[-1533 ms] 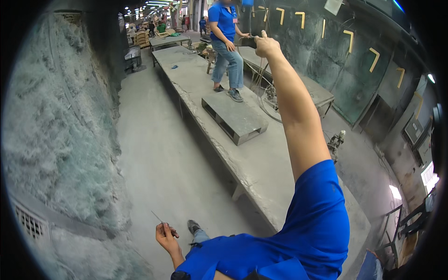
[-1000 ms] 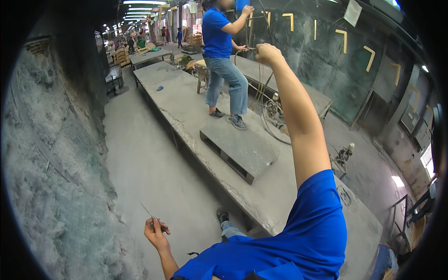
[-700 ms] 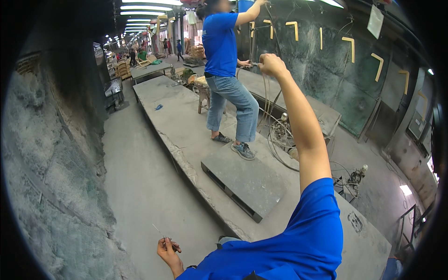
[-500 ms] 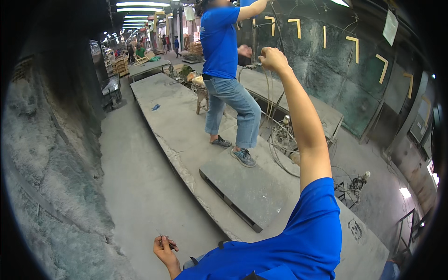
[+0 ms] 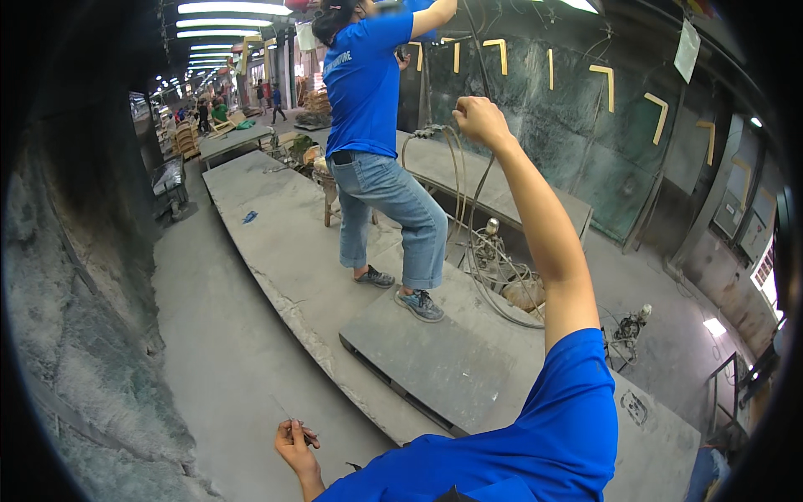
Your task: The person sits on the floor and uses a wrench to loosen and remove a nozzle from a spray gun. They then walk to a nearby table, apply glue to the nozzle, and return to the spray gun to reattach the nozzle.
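My left hand is low at the bottom of the view, its fingers closed around a few small dark, thin wire-like pieces. One fine strand sticks up past the thumb. My right arm is raised, and my right hand has its fingers curled together at head height. Whatever those fingers may hold is hidden. Beyond that hand, pale L-shaped wooden pieces hang in a row before a dark, stained wall. A dark hose runs down behind it.
A co-worker in a blue shirt stands with an arm raised on the long grey platform. A low dark slab lies at their feet. Hoses and a pump-like machine stand to the right. A rough dusty wall runs along the left.
My view has swung slightly right and up, so the co-worker and platform sit farther left. My right hand appears a little lower, still curled. The left hand keeps its hold.
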